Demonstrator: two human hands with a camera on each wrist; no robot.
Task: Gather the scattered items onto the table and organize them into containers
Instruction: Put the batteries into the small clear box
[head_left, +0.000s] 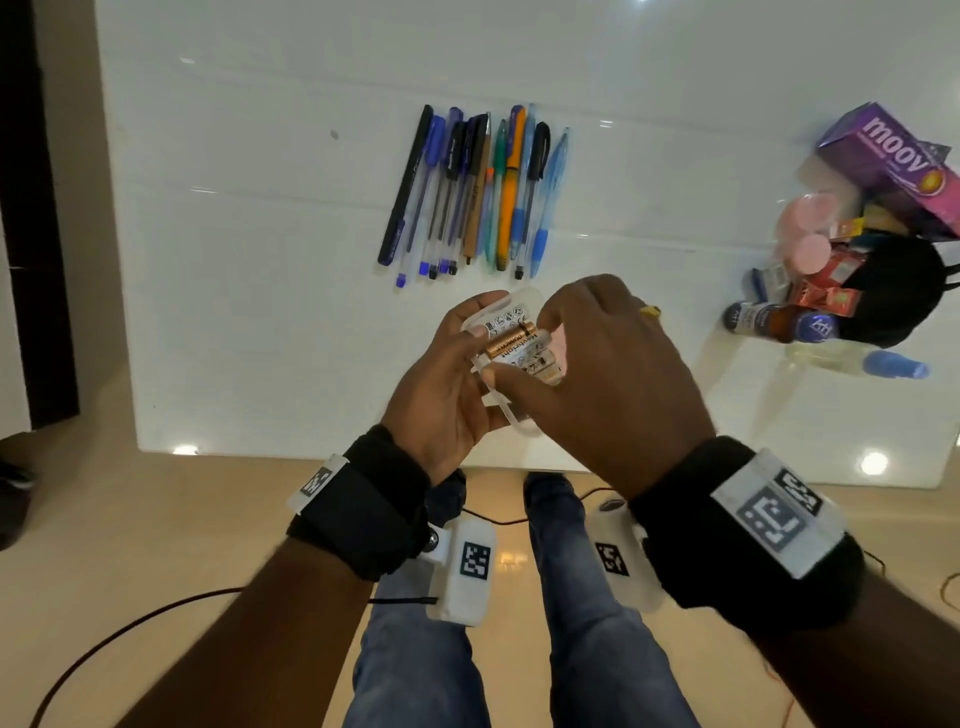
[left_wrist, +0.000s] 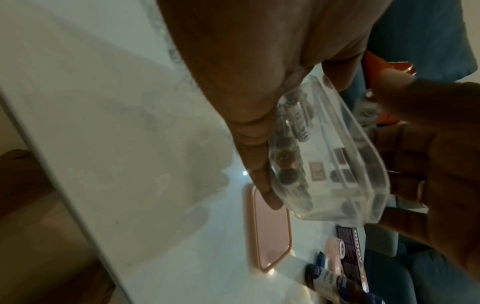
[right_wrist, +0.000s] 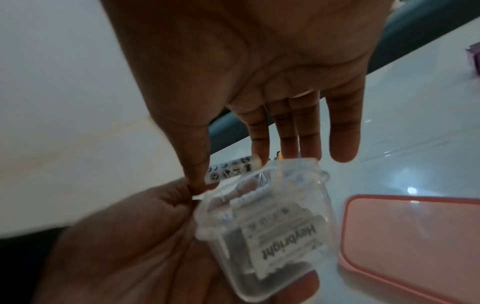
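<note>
My left hand (head_left: 457, 358) grips a small clear plastic container (head_left: 519, 306) above the front of the white table (head_left: 260, 260). Several batteries (right_wrist: 283, 232) lie inside it. My right hand (head_left: 540, 338) pinches one white and gold battery (head_left: 506, 343) between thumb and index finger, just over the container's open top. In the right wrist view that battery (right_wrist: 231, 170) sits at the rim of the container (right_wrist: 306, 174). A pink lid (right_wrist: 415, 236) lies flat on the table under the hands. The left wrist view shows the container (left_wrist: 363, 164) from the side, held by my left fingers (left_wrist: 259, 164).
A row of several pens (head_left: 478, 192) lies mid-table. At the right edge is a pile: a purple moov box (head_left: 893, 156), pink round tubs (head_left: 808, 228), a black pouch (head_left: 893, 291), a brown bottle (head_left: 779, 322), a blue-capped bottle (head_left: 893, 364). Cables trail on the floor.
</note>
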